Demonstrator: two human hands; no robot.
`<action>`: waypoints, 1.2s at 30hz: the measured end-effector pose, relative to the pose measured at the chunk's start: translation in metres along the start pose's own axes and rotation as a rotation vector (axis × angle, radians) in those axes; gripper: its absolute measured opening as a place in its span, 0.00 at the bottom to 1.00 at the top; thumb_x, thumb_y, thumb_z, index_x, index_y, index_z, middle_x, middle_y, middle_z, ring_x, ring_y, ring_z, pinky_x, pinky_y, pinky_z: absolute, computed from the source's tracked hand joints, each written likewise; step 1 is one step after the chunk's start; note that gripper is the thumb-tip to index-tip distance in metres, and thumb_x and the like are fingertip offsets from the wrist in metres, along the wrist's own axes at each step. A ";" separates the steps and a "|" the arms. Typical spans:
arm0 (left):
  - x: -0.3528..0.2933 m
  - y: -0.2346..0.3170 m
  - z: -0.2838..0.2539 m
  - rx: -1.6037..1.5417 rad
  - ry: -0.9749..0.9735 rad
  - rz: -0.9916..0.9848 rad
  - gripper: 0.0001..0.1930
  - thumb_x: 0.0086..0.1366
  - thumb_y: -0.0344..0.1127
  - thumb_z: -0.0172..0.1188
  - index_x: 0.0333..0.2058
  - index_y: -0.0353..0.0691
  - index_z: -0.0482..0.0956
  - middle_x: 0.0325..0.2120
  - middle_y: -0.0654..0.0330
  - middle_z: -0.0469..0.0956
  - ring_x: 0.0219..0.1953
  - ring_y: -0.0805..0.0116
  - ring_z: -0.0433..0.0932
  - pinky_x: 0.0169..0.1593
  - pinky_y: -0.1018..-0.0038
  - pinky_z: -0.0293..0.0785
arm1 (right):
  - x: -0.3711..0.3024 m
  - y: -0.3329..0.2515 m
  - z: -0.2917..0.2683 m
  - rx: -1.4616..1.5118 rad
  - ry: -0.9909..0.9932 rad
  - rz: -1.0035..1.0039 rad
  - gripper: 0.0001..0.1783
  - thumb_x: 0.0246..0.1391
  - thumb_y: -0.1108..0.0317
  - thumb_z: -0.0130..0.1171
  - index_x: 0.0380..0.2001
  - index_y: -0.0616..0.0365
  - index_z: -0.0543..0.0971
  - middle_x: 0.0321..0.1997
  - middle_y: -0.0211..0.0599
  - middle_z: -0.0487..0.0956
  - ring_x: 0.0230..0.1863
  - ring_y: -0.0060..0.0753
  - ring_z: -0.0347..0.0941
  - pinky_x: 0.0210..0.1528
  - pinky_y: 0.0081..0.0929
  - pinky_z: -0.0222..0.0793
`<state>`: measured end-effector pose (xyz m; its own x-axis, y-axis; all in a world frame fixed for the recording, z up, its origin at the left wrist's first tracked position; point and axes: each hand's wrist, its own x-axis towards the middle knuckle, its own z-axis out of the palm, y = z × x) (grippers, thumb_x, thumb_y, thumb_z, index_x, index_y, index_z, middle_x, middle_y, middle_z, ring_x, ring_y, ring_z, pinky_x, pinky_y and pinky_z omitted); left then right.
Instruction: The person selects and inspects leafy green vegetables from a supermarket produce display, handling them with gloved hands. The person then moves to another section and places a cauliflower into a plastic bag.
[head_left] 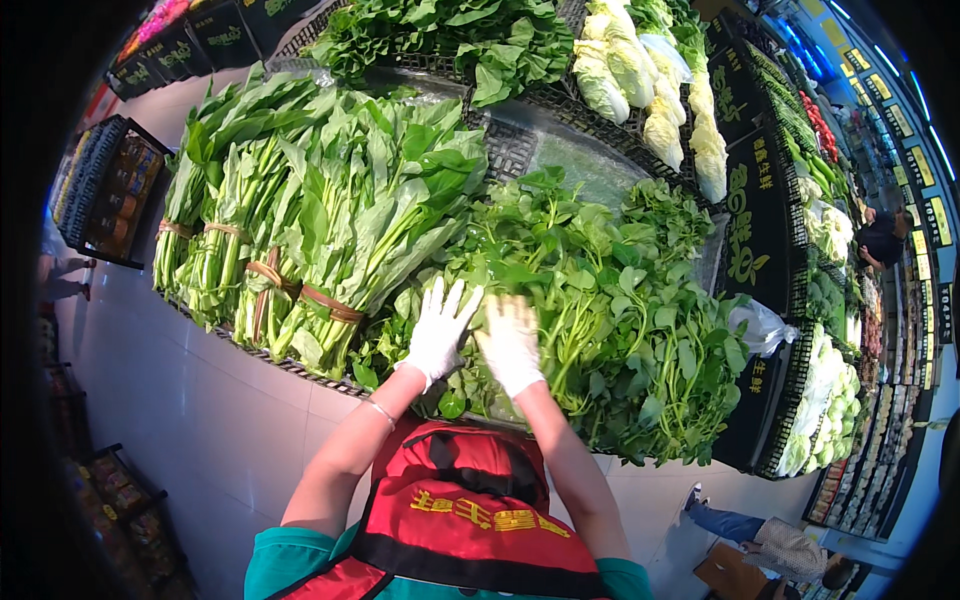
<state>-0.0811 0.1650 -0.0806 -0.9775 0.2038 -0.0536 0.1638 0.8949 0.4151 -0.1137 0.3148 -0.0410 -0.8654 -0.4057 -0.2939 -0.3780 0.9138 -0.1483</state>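
A person in a red apron (460, 510) over a teal shirt is standing at the vegetable display, both arms reaching forward. The left hand (440, 330), in a white glove, is lying palm down on the near left part of a heap of loose leafy greens (610, 310), its fingers spreading wide. The right hand (510, 345), gloved too, is lying just beside it on the same heap, its fingers reaching straight out and slightly apart; it is looking blurred, and I cannot tell whether any stems are caught beneath either palm. A thin bracelet (381, 411) is circling the left wrist.

The loose greens are filling the middle and right of the near display, some stems hanging over its front edge. To the left, tied bundles of long-leaved greens (380, 200) are leaning side by side, brown bands (332, 305) wrapping their stems. Behind, pale cabbages (612, 62) and darker leafy greens (450, 40) are resting in black crates. A crumpled clear bag (762, 328) is hanging at the right, and a passer-by in jeans (725, 522) is showing at the lower right.
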 end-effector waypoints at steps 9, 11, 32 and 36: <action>-0.039 -0.003 -0.040 0.015 0.150 -0.029 0.54 0.42 0.28 0.71 0.70 0.55 0.54 0.68 0.43 0.52 0.70 0.37 0.47 0.71 0.45 0.43 | -0.022 0.078 0.033 -0.261 0.274 -0.008 0.31 0.44 0.64 0.60 0.54 0.67 0.74 0.68 0.51 0.65 0.70 0.59 0.57 0.71 0.46 0.50; -0.052 -0.001 -0.039 0.013 0.216 -0.133 0.59 0.40 0.35 0.77 0.70 0.50 0.52 0.68 0.39 0.48 0.70 0.34 0.47 0.69 0.43 0.45 | -0.018 0.061 0.029 -0.328 0.209 -0.029 0.33 0.44 0.59 0.63 0.53 0.65 0.75 0.67 0.49 0.66 0.70 0.59 0.56 0.71 0.46 0.50; -0.040 0.003 -0.047 -0.859 0.485 -0.345 0.53 0.45 0.25 0.60 0.71 0.40 0.45 0.69 0.47 0.53 0.71 0.53 0.52 0.71 0.68 0.48 | -0.052 -0.030 0.010 1.249 0.017 0.112 0.30 0.61 0.72 0.57 0.65 0.65 0.63 0.58 0.45 0.75 0.55 0.32 0.72 0.59 0.31 0.68; -0.033 0.038 -0.055 -0.809 0.471 -0.216 0.50 0.53 0.32 0.63 0.71 0.37 0.45 0.69 0.45 0.53 0.69 0.51 0.55 0.70 0.64 0.50 | -0.036 -0.036 0.011 1.626 0.067 0.149 0.38 0.58 0.70 0.63 0.67 0.63 0.57 0.53 0.38 0.77 0.50 0.27 0.73 0.56 0.25 0.67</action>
<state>-0.0503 0.1704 -0.0135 -0.9578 -0.2712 0.0949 0.0054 0.3133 0.9496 -0.0656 0.2965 -0.0350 -0.8887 -0.2795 -0.3635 0.3925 -0.0542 -0.9181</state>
